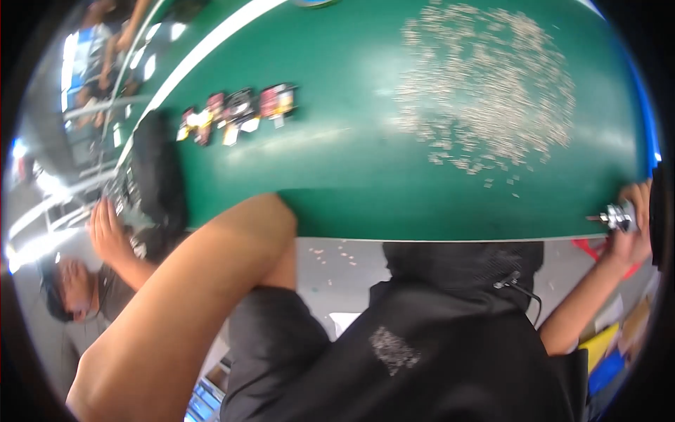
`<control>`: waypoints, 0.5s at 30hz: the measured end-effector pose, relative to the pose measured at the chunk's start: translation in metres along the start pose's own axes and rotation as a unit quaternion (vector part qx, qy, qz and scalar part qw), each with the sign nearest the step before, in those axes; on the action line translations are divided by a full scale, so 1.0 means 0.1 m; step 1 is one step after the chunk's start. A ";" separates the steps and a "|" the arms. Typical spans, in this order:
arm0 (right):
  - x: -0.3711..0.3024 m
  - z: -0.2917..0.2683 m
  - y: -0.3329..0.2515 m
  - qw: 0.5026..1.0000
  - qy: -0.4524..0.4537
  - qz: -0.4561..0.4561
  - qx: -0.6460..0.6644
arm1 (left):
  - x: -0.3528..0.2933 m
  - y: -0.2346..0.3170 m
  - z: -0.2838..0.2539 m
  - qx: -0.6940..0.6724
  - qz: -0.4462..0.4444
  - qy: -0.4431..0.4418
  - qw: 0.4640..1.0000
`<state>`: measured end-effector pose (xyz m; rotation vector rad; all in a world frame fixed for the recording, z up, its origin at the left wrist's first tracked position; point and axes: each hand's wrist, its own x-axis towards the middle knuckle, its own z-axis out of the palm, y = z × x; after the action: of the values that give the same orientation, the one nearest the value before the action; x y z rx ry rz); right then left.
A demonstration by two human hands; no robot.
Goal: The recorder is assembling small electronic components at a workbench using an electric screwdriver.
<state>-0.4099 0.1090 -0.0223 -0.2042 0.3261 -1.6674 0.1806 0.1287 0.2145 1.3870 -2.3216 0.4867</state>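
Note:
At the far right edge, my right hand (636, 221) is closed around a silver, round-bodied tool with a thin tip (620, 217); its exact kind is too blurred to tell. The tip points left, just over the near right corner of the green table (337, 176). My left arm (211, 267) is bent, with its elbow by the table's near edge and the forearm running to the lower left. The left hand itself is out of the picture. Many small pale flat pieces (492, 91) lie spread in a wide patch on the table's right half.
Several small dark, red and yellow objects (239, 105), blurred, stand on the table's left part. A black bag-like thing (158, 176) lies at the left edge. Beyond it is another person's raised hand (109, 232). Small bits (334, 254) lie on the grey floor.

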 end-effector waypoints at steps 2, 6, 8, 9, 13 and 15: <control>-0.03 0.05 -0.06 1.000 0.010 0.004 -0.029 | -0.06 -0.07 0.03 0.042 -0.011 -0.029 0.999; 0.01 0.04 0.30 1.000 -0.023 0.004 -0.020 | -0.32 0.08 0.79 0.014 -0.046 -0.065 0.997; 0.07 0.10 0.44 0.997 -0.058 0.034 0.022 | -0.55 -0.11 0.68 0.021 -0.062 -0.087 0.994; 0.04 0.11 0.42 0.997 -0.069 0.036 0.022 | -0.79 -0.51 0.72 0.012 -0.063 -0.092 0.994; -0.02 0.06 0.37 0.996 -0.071 0.038 0.032 | -0.67 -0.41 1.44 0.027 -0.055 -0.132 0.989; -0.06 0.07 0.33 0.997 -0.068 0.027 0.020 | -0.62 -0.37 1.68 0.040 -0.044 -0.153 0.986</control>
<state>-0.3763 0.1113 -0.0262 -0.2750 0.1928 -1.5969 0.2147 0.0782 0.0418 1.7001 -2.4867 0.3650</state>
